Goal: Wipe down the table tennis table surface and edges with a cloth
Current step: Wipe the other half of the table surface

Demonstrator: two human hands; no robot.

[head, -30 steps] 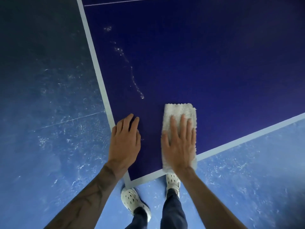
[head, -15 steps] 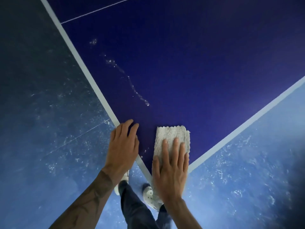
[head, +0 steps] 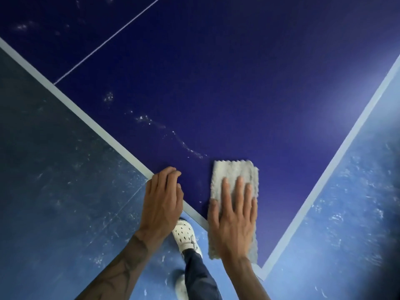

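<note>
Floor point(head: 54, 169): a smooth blue sheet surface is showing on both sides of the table, scuffed all over with pale scratches and flecks.
Table point(head: 249, 83): a flat, matte, deep blue top is narrowing to a corner near the person, close below the right wrist.
Edge stripe point(head: 86, 118): a pale painted band is running along both visible edges of the table and meeting at that corner.
Centre line point(head: 108, 40): a thin white line is crossing the top and ending at the left edge stripe.
Dust trail point(head: 184, 146): a curved string of whitish specks is lying on the blue top, just beyond the cloth.
Cloth point(head: 236, 174): a folded, oblong, grey-white rag with a nubby pile and a zigzag far end is lying flat on the table near the corner, its near end sticking out past the left edge stripe.
Right hand point(head: 234, 215): it is pressing palm-down on the cloth with fingers straight and slightly spread, gripping nothing.
Left hand point(head: 162, 200): it is resting over the left edge stripe, fingers loosely bent and fingertips touching the top, holding nothing; the thumb is hidden.
Trouser leg point(head: 199, 276): dark fabric is showing below the table edge.
Shoe point(head: 185, 234): a white perforated clog is standing on the floor between the forearms.
</note>
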